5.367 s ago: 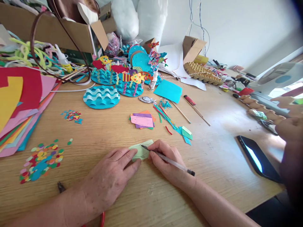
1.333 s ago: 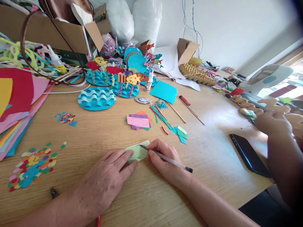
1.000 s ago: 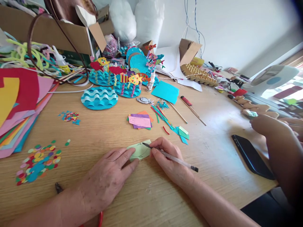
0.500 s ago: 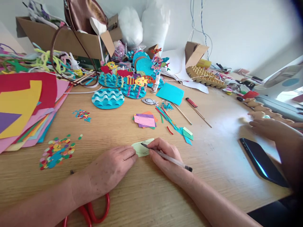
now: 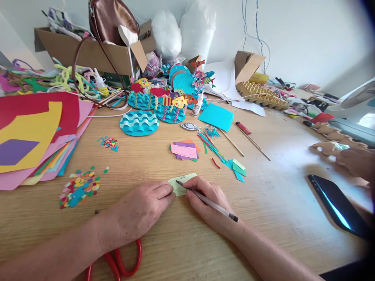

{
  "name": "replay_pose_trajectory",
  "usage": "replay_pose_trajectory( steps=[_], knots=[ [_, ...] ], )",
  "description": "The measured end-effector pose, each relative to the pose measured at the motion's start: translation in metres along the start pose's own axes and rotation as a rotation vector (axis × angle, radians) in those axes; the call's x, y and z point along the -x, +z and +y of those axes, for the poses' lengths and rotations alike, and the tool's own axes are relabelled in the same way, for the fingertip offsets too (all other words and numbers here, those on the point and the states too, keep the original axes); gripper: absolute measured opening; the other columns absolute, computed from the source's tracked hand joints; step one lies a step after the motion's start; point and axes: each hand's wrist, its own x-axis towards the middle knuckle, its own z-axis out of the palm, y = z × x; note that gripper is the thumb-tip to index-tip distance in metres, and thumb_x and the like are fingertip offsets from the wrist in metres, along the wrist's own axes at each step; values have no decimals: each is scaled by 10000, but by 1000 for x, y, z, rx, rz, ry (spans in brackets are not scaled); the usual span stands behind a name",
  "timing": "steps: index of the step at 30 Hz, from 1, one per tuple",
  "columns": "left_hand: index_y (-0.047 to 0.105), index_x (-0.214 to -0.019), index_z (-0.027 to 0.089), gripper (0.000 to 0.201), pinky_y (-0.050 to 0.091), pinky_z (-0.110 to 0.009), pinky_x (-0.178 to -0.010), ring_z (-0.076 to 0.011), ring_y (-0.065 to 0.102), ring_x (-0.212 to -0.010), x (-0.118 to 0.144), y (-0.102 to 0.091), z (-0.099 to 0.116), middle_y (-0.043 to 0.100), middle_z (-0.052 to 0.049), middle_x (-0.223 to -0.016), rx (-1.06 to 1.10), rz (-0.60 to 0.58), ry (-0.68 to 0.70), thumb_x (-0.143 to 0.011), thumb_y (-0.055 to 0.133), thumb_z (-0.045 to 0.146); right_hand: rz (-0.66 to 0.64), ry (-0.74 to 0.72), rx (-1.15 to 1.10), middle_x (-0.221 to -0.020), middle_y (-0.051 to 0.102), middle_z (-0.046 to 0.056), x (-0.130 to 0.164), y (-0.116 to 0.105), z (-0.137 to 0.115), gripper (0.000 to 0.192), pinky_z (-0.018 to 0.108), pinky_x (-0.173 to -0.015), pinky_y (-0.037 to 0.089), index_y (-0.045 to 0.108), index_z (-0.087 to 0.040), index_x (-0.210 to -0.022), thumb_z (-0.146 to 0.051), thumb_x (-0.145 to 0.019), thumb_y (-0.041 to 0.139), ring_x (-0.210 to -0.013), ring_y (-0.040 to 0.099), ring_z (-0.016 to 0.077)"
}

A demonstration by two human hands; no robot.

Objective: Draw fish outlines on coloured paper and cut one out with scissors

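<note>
A small pale green paper piece (image 5: 181,183) lies on the wooden table (image 5: 272,195) near its front edge. My left hand (image 5: 140,210) rests flat on the table, its fingertips pinning the paper's left side. My right hand (image 5: 209,203) grips a clear pen (image 5: 208,201), whose tip touches the green paper. Red-handled scissors (image 5: 120,263) lie under my left wrist, partly hidden.
A stack of small coloured paper pieces (image 5: 184,150), paper strips (image 5: 218,152), blue wave discs (image 5: 139,123) and paper fish sit behind. Coloured sheets (image 5: 32,136) and confetti dots (image 5: 77,187) lie left. A phone (image 5: 336,205) and another person's hand (image 5: 356,162) are at right.
The view has shifted, bringing the scissors into sight. My hands stay on the green paper with the pen. The other person's hand at right has drawn back toward the table's right edge.
</note>
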Motion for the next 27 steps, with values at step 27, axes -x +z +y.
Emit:
replay_pose_trajectory(
  steps=[27],
  knots=[
    [581, -985, 141, 236, 444, -294, -941, -191, 555, -1067, 1, 2, -2, 613, -75, -1115, -92, -11, 89, -891, 392, 35, 18, -9, 5, -562, 501, -53, 2, 0, 1, 108, 209, -480, 330, 509, -211, -788, -120, -763, 456, -486, 470, 106]
  ],
)
